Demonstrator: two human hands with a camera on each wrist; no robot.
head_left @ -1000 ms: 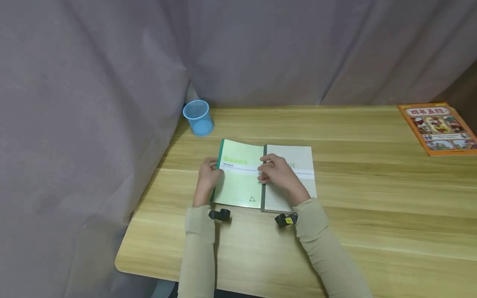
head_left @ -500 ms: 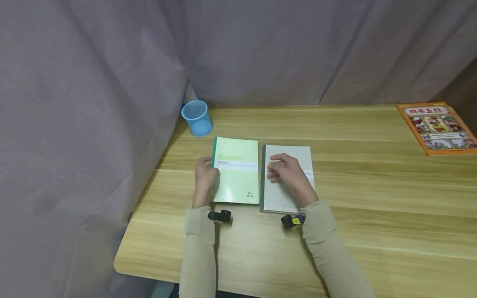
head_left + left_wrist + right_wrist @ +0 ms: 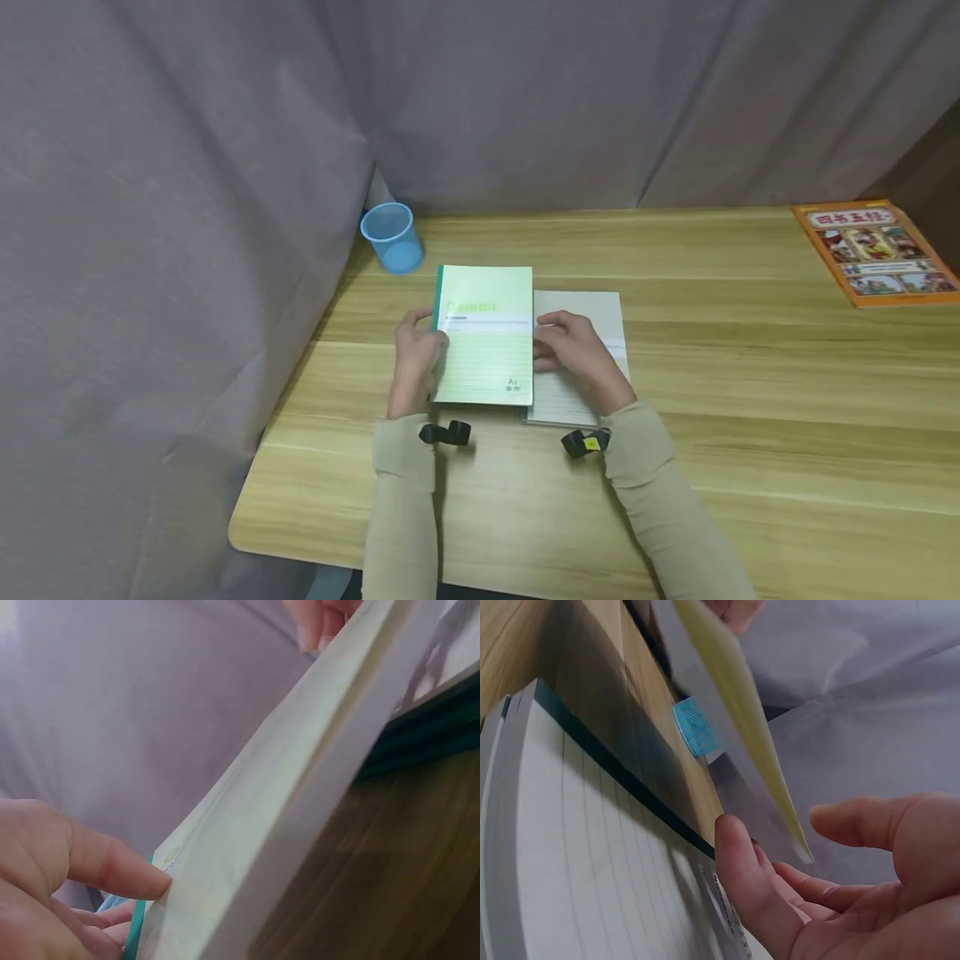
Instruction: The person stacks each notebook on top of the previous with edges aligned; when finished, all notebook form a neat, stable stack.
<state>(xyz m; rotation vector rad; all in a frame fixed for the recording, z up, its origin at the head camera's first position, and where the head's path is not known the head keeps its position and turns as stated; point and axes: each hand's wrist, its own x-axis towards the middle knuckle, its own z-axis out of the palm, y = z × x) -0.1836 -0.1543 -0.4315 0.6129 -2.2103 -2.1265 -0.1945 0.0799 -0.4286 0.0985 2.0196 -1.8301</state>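
A green-covered notebook (image 3: 483, 358), lettered "Gambit", is held up off the table, its right part overlapping a pale notebook (image 3: 558, 398) underneath. My left hand (image 3: 414, 362) pinches it at the dark green spine, thumb on the cover; the left wrist view shows this thumb (image 3: 124, 866) close. At the notebook's other edge is my right hand (image 3: 577, 354), above the pale notebook. In the right wrist view, that edge comes between the right hand's thumb (image 3: 859, 821) and fingers, with the thumb apart from it. The pale notebook appears stacked on another there.
A blue mesh cup (image 3: 395, 242) stands at the table's back left corner, by the grey curtain (image 3: 525, 100). An orange picture book (image 3: 873, 250) lies at the far right. The wooden table (image 3: 712, 375) extends rightward.
The green notebook moved left, off the pale one, then back right and up, now overlapping it. My right hand came off its edge and shifted right, then slightly back left.
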